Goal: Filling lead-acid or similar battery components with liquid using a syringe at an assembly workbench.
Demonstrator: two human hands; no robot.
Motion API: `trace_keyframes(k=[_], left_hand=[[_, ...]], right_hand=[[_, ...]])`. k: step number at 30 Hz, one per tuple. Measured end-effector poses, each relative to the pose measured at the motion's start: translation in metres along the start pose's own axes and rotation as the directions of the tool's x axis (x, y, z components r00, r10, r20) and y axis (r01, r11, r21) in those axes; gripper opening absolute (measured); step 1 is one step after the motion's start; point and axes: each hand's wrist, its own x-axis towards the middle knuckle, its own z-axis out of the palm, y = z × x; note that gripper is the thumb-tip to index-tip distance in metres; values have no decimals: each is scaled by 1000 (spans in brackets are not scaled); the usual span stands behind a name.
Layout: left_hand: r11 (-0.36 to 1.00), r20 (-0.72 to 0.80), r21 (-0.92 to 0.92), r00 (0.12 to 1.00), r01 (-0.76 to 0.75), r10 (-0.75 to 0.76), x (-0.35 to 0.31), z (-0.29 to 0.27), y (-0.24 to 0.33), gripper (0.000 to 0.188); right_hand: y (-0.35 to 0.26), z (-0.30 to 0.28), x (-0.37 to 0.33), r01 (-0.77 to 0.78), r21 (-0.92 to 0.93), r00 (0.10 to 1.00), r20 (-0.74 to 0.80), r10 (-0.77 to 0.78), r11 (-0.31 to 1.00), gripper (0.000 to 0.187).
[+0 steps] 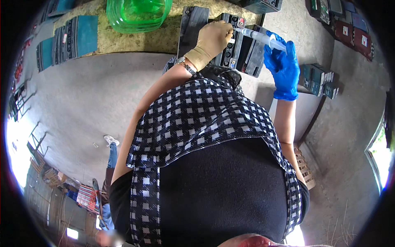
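My right hand (281, 61), in a blue glove, grips a clear plastic syringe (258, 36) by its plunger end. The syringe lies slantwise, with its narrow tip pointing left over a black battery (226, 54). My left hand (212, 40) wears a tan glove, and its fingers are pinched together right beside that tip. What they hold, if anything, is hidden. A row of round dark openings runs along the battery's top, with a red-marked terminal at the far end and a blue-marked one at the near end.
Dark batteries flank this one, on the left (193, 29) and right (254, 61). A green basin (139, 15) holding green liquid stands on the worn bench (123, 43). Teal batteries (82, 36) line the bench's left side; boxes (316, 79) sit at right. Another person's leg (112, 155) shows behind, lower left.
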Motion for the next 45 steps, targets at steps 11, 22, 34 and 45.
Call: trace_keyframes(k=[11, 22, 34, 45], left_hand=[[999, 35, -48, 999, 2, 0, 4, 2, 4, 8], [981, -13, 151, 992, -124, 127, 20, 4, -1, 35], [957, 96, 214, 979, -198, 181, 29, -9, 5, 40], [952, 127, 217, 973, -215, 191, 11, -10, 6, 34]], right_hand=[[15, -25, -9, -112, 170, 990, 110, 94, 979, 44], [21, -17, 2, -82, 111, 996, 40, 78, 990, 49], [22, -11, 1, -37, 106, 993, 113, 25, 994, 37], [26, -5, 2, -23, 129, 994, 111, 8, 991, 24]])
